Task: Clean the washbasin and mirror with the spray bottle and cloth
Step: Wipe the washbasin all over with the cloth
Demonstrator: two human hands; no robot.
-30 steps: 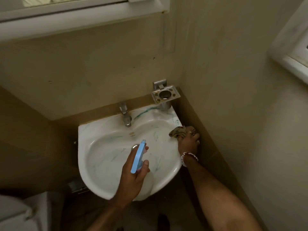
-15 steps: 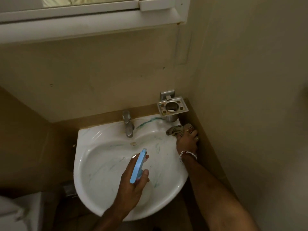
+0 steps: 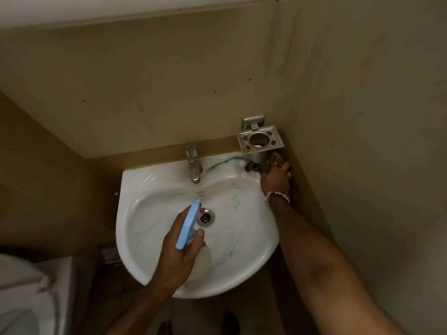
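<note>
A white washbasin (image 3: 145, 238) streaked with green marks hangs in the corner, its drain (image 3: 206, 218) showing. My left hand (image 3: 179, 250) hovers over the bowl, gripping a spray bottle with a light blue head (image 3: 189, 224); the clear body is mostly hidden under the hand. My right hand (image 3: 275, 181) presses a dark cloth (image 3: 256, 166) on the basin's back right corner, just below the metal holder. A green line (image 3: 222, 163) runs along the back rim beside the cloth. Only the mirror's white lower frame (image 3: 121, 10) shows at the top.
A chrome tap (image 3: 193, 168) stands at the back middle of the basin. A metal tumbler holder (image 3: 260, 140) juts from the wall over the right corner. The side wall is close on the right. A white toilet (image 3: 26, 298) sits at the lower left.
My right hand slid the cloth along the right rim into the back corner under the holder. The view tilted down, so the drain shows beside the spray bottle.
</note>
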